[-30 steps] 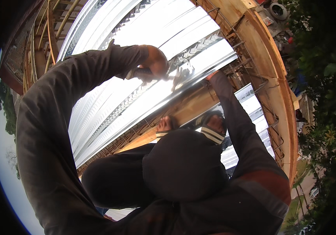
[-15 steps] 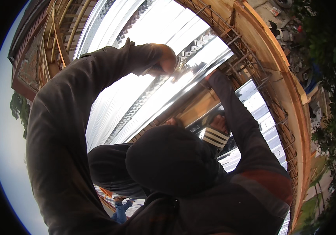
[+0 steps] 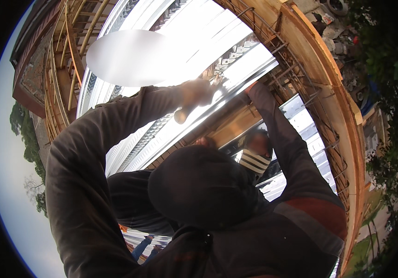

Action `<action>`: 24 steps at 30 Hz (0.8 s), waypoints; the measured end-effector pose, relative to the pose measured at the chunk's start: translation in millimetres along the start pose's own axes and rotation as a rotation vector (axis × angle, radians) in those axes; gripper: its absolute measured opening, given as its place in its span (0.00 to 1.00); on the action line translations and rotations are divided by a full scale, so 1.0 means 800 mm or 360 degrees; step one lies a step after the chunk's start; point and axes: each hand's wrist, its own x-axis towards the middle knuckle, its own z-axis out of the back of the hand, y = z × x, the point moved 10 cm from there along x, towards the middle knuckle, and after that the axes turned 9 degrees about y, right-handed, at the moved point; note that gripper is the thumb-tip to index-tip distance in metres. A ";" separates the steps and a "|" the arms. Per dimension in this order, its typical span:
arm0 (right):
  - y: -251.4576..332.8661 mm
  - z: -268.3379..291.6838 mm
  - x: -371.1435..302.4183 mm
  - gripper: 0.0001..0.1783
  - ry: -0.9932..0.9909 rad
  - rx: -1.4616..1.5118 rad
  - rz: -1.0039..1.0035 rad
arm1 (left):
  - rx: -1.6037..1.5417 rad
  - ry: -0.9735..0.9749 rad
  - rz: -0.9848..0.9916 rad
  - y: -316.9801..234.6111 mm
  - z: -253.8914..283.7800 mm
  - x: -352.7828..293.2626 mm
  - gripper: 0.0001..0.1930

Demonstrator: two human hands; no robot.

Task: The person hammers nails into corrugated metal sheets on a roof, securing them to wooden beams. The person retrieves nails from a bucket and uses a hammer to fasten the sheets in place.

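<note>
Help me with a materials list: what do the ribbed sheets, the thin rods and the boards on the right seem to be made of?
Ribbed sheets: probably bare, shiny metal, from the pressed ridges and glare. Thin rods: likely steel, dull brown as if rusted, bent into hooks. Boards: apparently raw wood, matte and tan.

from my end it's pretty clearly an open-air building site: shiny ribbed metal sheets (image 3: 217,37), tied rebar (image 3: 280,47) by the edge, wooden boarding (image 3: 340,102) curving past it, wooden poles (image 3: 97,24) off left, open sky (image 3: 9,162).
</note>
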 end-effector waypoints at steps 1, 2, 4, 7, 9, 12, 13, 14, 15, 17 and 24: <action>-0.003 -0.007 0.000 0.14 0.0012 -0.0003 -0.0010 | 0.0118 -0.0247 -0.0239 0.013 -0.019 0.019 0.10; -0.003 -0.004 -0.002 0.14 0.0004 -0.0005 -0.0010 | 0.0358 -0.0352 -0.0286 0.001 -0.015 0.013 0.08; -0.002 0.001 -0.006 0.14 -0.0015 -0.0014 -0.0010 | 0.0840 -0.0561 -0.0379 -0.027 -0.015 0.000 0.06; -0.002 -0.003 -0.009 0.14 -0.0011 -0.0024 -0.0007 | 0.0214 -0.0522 -0.0258 0.011 -0.022 0.029 0.06; -0.006 -0.003 -0.011 0.14 -0.0012 -0.0026 -0.0016 | 0.0461 -0.0353 -0.0275 0.001 -0.026 0.039 0.07; -0.007 -0.002 -0.013 0.14 -0.0023 -0.0025 -0.0018 | 0.0228 -0.0269 -0.0152 0.005 -0.025 0.052 0.12; -0.009 -0.003 -0.013 0.13 -0.0018 -0.0023 -0.0021 | 0.0081 -0.0286 -0.0088 0.010 -0.024 0.054 0.13; -0.009 -0.002 -0.013 0.13 -0.0018 -0.0022 -0.0017 | -0.0064 -0.0312 -0.0030 0.010 -0.018 0.051 0.14; -0.007 0.004 -0.015 0.13 -0.0033 -0.0020 -0.0010 | -0.0101 -0.0340 0.0001 -0.008 0.001 0.033 0.15; -0.008 0.001 -0.012 0.13 -0.0025 -0.0016 -0.0013 | -0.0023 -0.0275 0.0016 -0.024 0.007 0.026 0.16; -0.007 0.002 -0.009 0.13 -0.0017 -0.0011 0.0000 | 0.0162 -0.0366 -0.0224 -0.031 0.020 0.012 0.07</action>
